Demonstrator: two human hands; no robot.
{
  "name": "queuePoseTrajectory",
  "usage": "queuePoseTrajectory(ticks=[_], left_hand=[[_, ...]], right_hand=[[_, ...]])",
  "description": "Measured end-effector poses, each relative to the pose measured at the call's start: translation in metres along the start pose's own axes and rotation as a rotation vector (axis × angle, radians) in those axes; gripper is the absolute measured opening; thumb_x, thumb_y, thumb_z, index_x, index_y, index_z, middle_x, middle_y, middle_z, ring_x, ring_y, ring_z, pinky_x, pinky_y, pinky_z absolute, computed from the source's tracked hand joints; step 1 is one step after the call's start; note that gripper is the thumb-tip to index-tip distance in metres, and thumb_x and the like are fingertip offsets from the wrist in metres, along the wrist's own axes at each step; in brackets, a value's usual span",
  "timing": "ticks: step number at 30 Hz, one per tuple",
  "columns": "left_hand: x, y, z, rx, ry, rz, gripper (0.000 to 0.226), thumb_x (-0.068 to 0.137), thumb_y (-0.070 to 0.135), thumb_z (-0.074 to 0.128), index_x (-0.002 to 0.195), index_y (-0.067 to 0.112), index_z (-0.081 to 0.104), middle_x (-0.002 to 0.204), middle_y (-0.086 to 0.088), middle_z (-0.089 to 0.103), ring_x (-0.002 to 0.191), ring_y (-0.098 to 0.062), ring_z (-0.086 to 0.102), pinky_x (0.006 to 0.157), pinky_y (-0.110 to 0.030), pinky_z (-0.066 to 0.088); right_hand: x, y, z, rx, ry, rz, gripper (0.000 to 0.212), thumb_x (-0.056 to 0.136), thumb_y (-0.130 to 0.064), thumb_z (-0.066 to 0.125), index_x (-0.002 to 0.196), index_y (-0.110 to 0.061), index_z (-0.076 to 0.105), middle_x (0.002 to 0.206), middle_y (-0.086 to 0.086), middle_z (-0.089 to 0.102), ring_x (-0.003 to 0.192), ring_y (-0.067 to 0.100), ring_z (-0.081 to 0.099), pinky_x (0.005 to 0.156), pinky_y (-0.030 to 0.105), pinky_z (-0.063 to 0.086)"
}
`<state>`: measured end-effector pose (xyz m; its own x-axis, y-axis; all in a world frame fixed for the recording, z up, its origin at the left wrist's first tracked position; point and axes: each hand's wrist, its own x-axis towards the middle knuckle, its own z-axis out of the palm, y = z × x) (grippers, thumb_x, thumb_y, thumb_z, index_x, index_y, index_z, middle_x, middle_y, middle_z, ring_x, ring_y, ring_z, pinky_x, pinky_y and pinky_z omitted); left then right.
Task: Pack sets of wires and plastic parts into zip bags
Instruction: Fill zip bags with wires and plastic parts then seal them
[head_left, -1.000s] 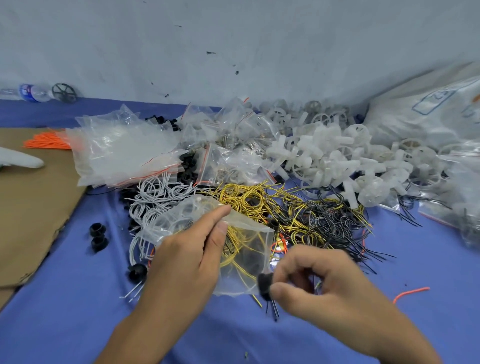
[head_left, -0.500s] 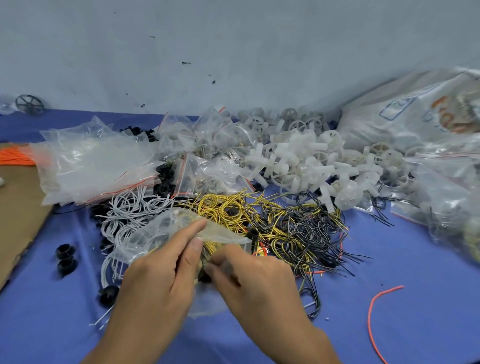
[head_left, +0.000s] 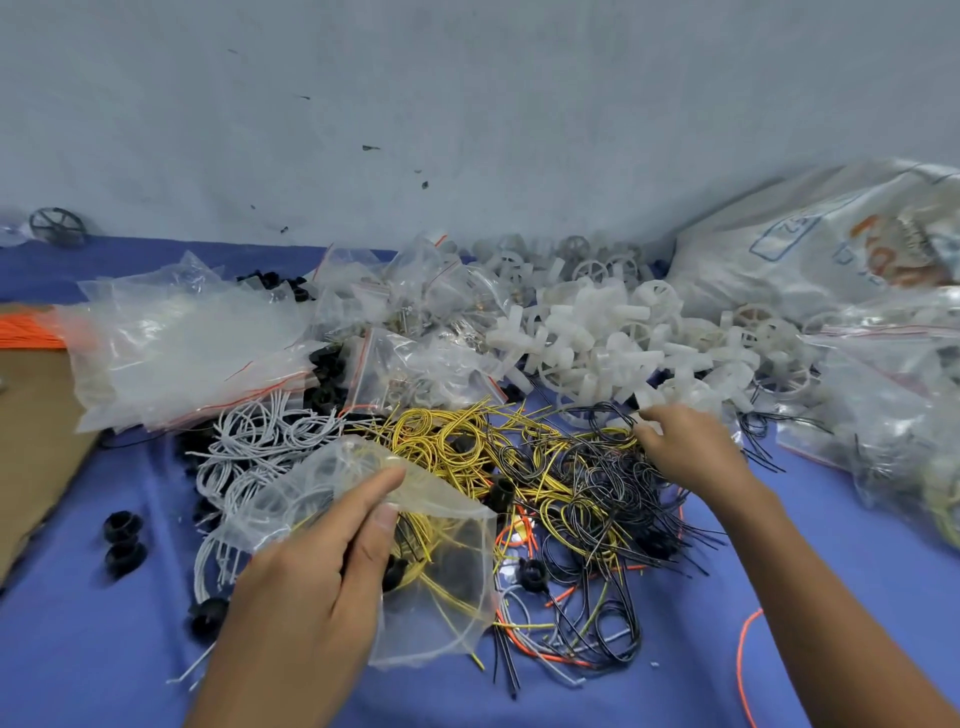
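One zip bag (head_left: 441, 587) sits pinched in the left grip (head_left: 311, 587); right grip (head_left: 691, 452) unclear.

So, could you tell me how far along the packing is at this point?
Done: filled bags lie at the right, contents blurred. In hand: the left hand holds a bag with yellow wire inside; the right hand reaches by the white parts. Left: heaps of wires and a stack of empty bags.

L hand (head_left: 311, 582) low centre-left, thumb + index pinching zip bag (head_left: 447, 597), R hand (head_left: 691, 452) extended fwd, forearm stretched out, fingers curled down, grip unclear
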<state>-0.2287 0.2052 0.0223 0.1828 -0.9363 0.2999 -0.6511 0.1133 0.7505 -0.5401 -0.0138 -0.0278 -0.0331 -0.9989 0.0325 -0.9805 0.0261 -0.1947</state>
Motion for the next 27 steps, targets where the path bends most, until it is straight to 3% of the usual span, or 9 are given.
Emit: queuePoseTrajectory(ticks=[5,8,13,16,18,20,22,24,27], left_hand=[[0.001,0.0,0.0,0.011,-0.026,0.006,0.038,0.09,0.047,0.044,0.123,0.049,0.062,0.05,0.022,0.05,0.048,0.0,0.049,0.044,-0.016,0.034],[0.002,0.001,0.001,0.029,-0.019,0.017,0.038,0.089,0.048,0.043,0.123,0.049,0.062,0.051,0.022,0.051,0.049,0.0,0.049,0.044,-0.018,0.029],[0.004,-0.001,-0.001,0.024,-0.012,0.034,0.037,0.089,0.05,0.042,0.122,0.053,0.059,0.048,0.018,0.049,0.045,-0.002,0.047,0.044,-0.017,0.029],[0.005,-0.002,-0.001,0.012,-0.021,0.029,0.038,0.09,0.051,0.04,0.123,0.052,0.058,0.048,0.017,0.049,0.044,-0.003,0.045,0.044,-0.018,0.031],[0.006,-0.001,-0.001,-0.003,-0.036,0.028,0.039,0.09,0.053,0.039,0.124,0.051,0.058,0.048,0.014,0.049,0.042,-0.005,0.043,0.043,-0.016,0.03],[0.009,0.0,0.0,-0.003,-0.04,0.032,0.041,0.09,0.055,0.038,0.125,0.05,0.059,0.053,0.015,0.053,0.049,-0.006,0.048,0.047,-0.018,0.034],[0.01,0.002,0.002,0.015,-0.035,0.053,0.043,0.091,0.054,0.038,0.126,0.046,0.06,0.059,0.021,0.055,0.056,-0.004,0.051,0.051,-0.023,0.036],[0.01,0.005,0.006,0.049,-0.02,0.078,0.04,0.096,0.052,0.039,0.128,0.042,0.061,0.062,0.022,0.055,0.054,-0.002,0.048,0.05,-0.022,0.031],[0.006,0.008,0.007,0.159,0.009,0.107,0.038,0.098,0.045,0.041,0.13,0.04,0.062,0.061,0.005,0.058,0.051,-0.012,0.048,0.048,-0.028,0.033]], right_hand=[[0.005,0.002,0.0,-0.072,-0.094,-0.041,0.041,0.102,-0.034,0.042,0.138,-0.018,0.051,0.13,0.013,0.059,0.112,0.033,0.058,0.09,0.039,0.047],[0.009,-0.001,-0.003,-0.112,-0.174,-0.056,0.04,0.104,-0.03,0.038,0.136,-0.011,0.052,0.135,0.016,0.055,0.117,0.034,0.054,0.095,0.04,0.046],[-0.007,-0.004,-0.027,0.036,0.11,-0.077,0.04,0.104,-0.023,0.039,0.14,-0.01,0.05,0.142,0.017,0.045,0.125,0.034,0.047,0.097,0.04,0.041],[-0.033,-0.008,-0.059,0.227,0.344,-0.163,0.032,0.101,-0.019,0.048,0.129,-0.017,0.062,0.13,0.01,0.053,0.11,0.029,0.058,0.087,0.034,0.042],[-0.062,-0.013,-0.083,0.478,0.409,-0.244,0.024,0.098,-0.014,0.056,0.113,-0.025,0.071,0.111,0.001,0.062,0.093,0.014,0.062,0.079,0.025,0.045],[-0.102,-0.025,-0.098,0.832,0.29,-0.353,0.021,0.092,-0.013,0.065,0.102,-0.029,0.075,0.093,-0.005,0.068,0.077,0.007,0.063,0.072,0.016,0.048],[-0.141,-0.039,-0.101,1.07,0.077,-0.497,0.018,0.085,-0.02,0.068,0.1,-0.023,0.077,0.086,-0.001,0.069,0.071,0.014,0.063,0.068,0.019,0.051],[-0.171,-0.057,-0.091,1.134,-0.137,-0.617,0.015,0.085,-0.015,0.069,0.097,-0.019,0.077,0.091,-0.001,0.068,0.07,0.02,0.062,0.064,0.025,0.052],[-0.194,-0.086,-0.06,1.076,-0.297,-0.661,0.023,0.088,-0.009,0.062,0.096,-0.023,0.079,0.098,-0.004,0.065,0.071,0.015,0.063,0.063,0.027,0.052]])
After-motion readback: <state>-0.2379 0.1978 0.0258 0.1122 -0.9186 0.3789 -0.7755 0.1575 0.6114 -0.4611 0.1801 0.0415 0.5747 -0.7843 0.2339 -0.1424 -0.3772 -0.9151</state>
